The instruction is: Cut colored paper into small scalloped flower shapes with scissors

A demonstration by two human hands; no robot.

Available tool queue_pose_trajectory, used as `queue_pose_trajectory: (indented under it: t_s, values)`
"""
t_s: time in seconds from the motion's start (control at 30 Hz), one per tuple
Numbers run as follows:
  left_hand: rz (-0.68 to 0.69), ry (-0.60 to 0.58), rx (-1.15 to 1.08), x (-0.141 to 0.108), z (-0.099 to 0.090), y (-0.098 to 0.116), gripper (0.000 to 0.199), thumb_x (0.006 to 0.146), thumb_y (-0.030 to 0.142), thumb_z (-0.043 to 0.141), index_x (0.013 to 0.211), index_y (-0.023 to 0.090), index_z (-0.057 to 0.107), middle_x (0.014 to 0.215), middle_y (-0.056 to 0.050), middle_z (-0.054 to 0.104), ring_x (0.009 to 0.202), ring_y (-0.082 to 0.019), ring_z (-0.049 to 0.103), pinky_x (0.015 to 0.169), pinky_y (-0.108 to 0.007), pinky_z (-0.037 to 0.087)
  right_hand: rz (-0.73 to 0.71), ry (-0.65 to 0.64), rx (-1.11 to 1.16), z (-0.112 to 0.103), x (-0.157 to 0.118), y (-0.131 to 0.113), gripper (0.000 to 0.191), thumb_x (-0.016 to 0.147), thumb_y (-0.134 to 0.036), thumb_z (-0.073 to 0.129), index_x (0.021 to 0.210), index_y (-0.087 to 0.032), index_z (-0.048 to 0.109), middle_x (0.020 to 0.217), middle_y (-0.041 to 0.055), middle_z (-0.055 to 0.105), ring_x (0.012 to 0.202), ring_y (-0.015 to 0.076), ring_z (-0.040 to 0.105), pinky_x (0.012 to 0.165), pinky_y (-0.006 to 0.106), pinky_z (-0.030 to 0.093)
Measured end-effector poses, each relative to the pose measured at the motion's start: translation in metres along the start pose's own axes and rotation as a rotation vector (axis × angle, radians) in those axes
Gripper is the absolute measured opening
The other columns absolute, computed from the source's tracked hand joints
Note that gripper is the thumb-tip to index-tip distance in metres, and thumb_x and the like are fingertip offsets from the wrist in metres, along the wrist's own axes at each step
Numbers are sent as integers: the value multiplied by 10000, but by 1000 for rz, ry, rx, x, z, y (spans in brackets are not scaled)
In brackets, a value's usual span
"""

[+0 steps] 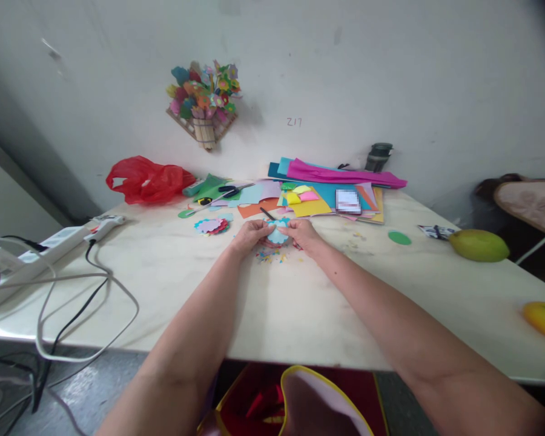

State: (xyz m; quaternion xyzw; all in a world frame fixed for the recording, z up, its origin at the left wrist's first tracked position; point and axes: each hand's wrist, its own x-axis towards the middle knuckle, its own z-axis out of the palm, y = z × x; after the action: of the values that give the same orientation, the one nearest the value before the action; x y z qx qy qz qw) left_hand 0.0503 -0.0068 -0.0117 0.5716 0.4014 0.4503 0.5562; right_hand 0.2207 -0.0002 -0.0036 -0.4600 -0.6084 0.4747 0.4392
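Note:
Between both hands is a light blue paper flower (278, 232) with a scalloped edge. My left hand (253, 236) pinches its left side, and my right hand (304, 234) pinches the right side. Something reddish shows under the flower and by the right fingers, too small to make out. Tiny coloured paper scraps (272, 255) lie on the table just below. A dark pen-like stick (267, 213) rests behind the flower. To the left sits a pile of scalloped paper cutouts (211, 226) in lilac, red and blue.
Behind are scissors (229, 191), coloured paper sheets (311, 208), a phone-like device (347, 201) and a red plastic bag (149, 180). Right: a green paper oval (399, 238) and a green mango-like fruit (479, 245). Left: a power strip (49, 254) with loose cables. The marble-patterned table (290, 321) ends near me.

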Motion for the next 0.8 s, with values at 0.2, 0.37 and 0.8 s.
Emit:
queue_pose_trajectory:
  t_s: [0.2, 0.37, 0.8]
  values:
    - [-24, 0, 15, -1, 1, 2, 455, 587, 512, 780, 677, 165, 499, 592, -19, 663, 566, -183, 679, 564, -272, 542, 7, -3, 1, 0, 0, 1, 389, 579, -486, 734, 566, -188, 486, 382, -90, 336, 326, 51, 249, 321, 209, 160]
    - [-44, 0, 68, -2, 0, 2, 412, 656, 511, 734, 702, 165, 514, 564, -36, 666, 500, -158, 649, 486, -221, 483, 12, 2, -16, 0, 0, 0, 371, 607, -467, 731, 570, -189, 489, 369, -93, 325, 318, 52, 238, 311, 210, 161]
    - [-38, 20, 62, -2, 1, 2, 408, 654, 496, 739, 693, 172, 494, 579, -34, 671, 534, -166, 664, 504, -228, 499, 23, -20, -5, 0, 1, 0, 362, 635, -477, 720, 622, -172, 526, 411, -53, 475, 305, 49, 283, 300, 198, 173]
